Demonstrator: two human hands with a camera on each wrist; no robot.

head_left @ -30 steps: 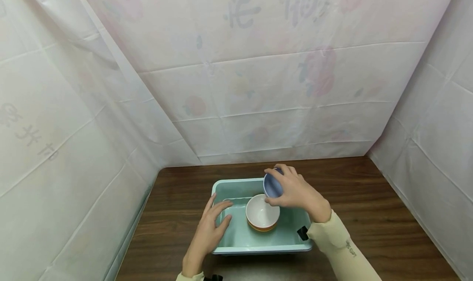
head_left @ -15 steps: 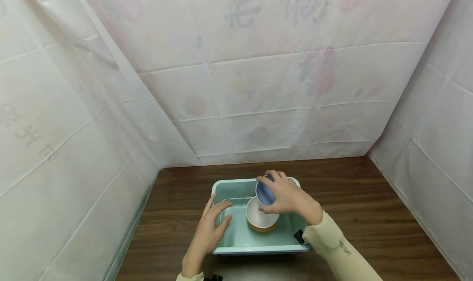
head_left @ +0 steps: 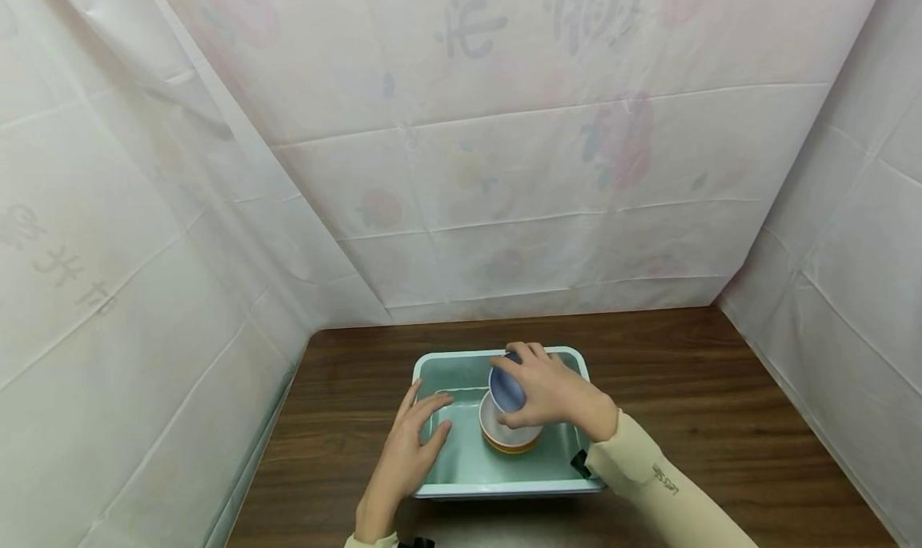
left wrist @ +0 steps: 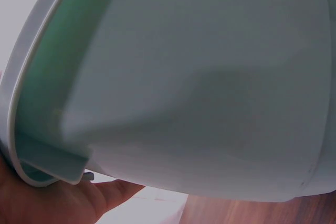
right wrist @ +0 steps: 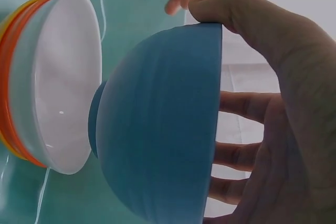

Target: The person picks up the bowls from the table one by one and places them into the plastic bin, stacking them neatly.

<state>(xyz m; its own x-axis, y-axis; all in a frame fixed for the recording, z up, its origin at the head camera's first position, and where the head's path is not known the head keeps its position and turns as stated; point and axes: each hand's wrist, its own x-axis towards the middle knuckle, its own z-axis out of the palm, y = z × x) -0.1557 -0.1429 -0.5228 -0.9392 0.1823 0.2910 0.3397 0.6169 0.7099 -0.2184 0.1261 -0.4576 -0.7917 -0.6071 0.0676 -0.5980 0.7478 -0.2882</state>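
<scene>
My right hand (head_left: 558,392) grips a small blue bowl (right wrist: 157,119) by its rim, thumb on one side and fingers spread along the other. The blue bowl is tilted over a nested stack, its foot close to the opening of the white bowl (right wrist: 68,77) on top. Below the white bowl show an orange bowl (right wrist: 16,87) and a yellow edge. The stack stands in a pale green plastic basin (head_left: 504,490). My left hand (head_left: 406,444), fingers spread and relaxed, is at the basin's left side; the left wrist view shows it beside the rim (left wrist: 26,51).
The basin sits on a dark brown wood-grain table (head_left: 684,404). White plastic sheeting (head_left: 504,172) with faint printed patterns stands behind the table and along both sides. Black straps show at both wrists.
My right hand has moved left and slightly toward me with the blue bowl, bringing it from beside the stack to over the white bowl. The left hand stays in place.
</scene>
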